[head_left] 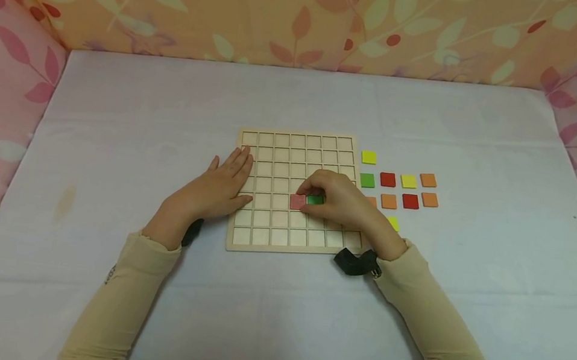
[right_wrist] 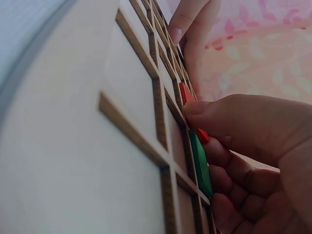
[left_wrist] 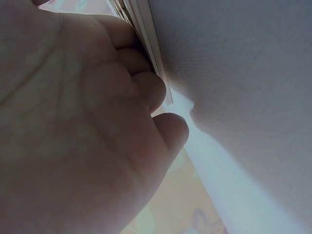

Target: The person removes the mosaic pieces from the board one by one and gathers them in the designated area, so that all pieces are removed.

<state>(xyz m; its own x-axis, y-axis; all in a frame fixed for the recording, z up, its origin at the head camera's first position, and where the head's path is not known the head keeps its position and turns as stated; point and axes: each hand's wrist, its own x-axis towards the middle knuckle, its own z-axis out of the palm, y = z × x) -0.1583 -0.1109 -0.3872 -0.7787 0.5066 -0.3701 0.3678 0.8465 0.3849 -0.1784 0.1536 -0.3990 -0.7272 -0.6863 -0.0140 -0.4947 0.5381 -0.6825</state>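
A wooden grid board (head_left: 257, 248) lies flat on the table in the head view. My right hand (head_left: 339, 199) pinches a square red tile (head_left: 297, 202) between thumb and fingers, at a cell in the board's lower middle. Right beside it, a green tile (head_left: 314, 199) lies in the neighbouring cell, partly covered by the hand; the right wrist view shows this green tile (right_wrist: 201, 168) just below the red one. On the board's left edge rests my left hand (head_left: 217, 188), its fingers extended over the rim and outer cells, holding nothing.
Several loose tiles lie in rough rows right of the board, among them a yellow tile (head_left: 369, 157), a green tile (head_left: 367, 180), a red tile (head_left: 410, 201) and an orange tile (head_left: 429, 199). My right forearm partly hides the nearest ones. Patterned fabric (head_left: 299, 17) stands behind the white-covered table.
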